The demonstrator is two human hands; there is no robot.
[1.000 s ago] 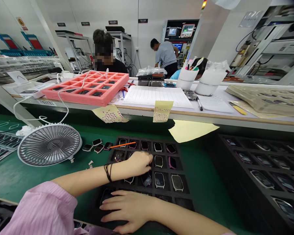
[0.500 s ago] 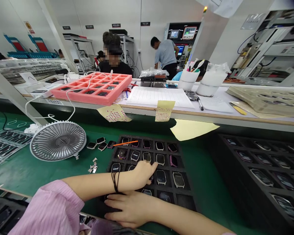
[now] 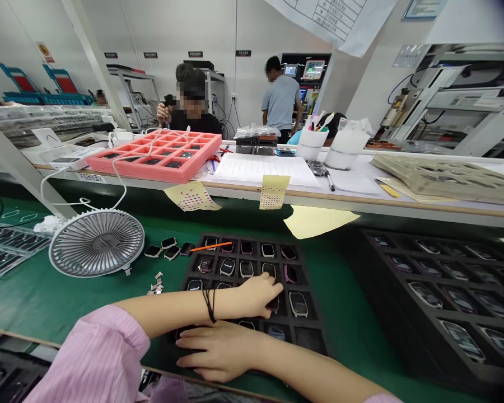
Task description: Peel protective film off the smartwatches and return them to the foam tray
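My left hand (image 3: pixel 262 294) reaches across a black foam tray (image 3: pixel 308 268) holding rows of smartwatches. Its fingers are bent round a dark smartwatch (image 3: pixel 273 305) with a purplish edge, in the third row from the back; the hand partly covers it. My right hand (image 3: pixel 220 348) lies nearer me with its fingers spread over the tray's front left part, crossing below the left forearm. Right of the left hand, a silver-framed smartwatch (image 3: pixel 298 304) sits in its slot. An orange stick (image 3: pixel 212 246) lies across the tray's far left corner.
A fan (image 3: pixel 96 242) stands at left, near several loose watches (image 3: pixel 171 253) and small pieces (image 3: pixel 156 285). More watches fill a stacked black tray (image 3: pixel 386 302) at right. The shelf ahead carries a pink foam tray (image 3: pixel 185 173), papers and pen cups. Co-workers are beyond.
My left hand has moved right along the tray, from the third column to the fourth. My right hand stays spread in about the same place. The view has shifted slightly.
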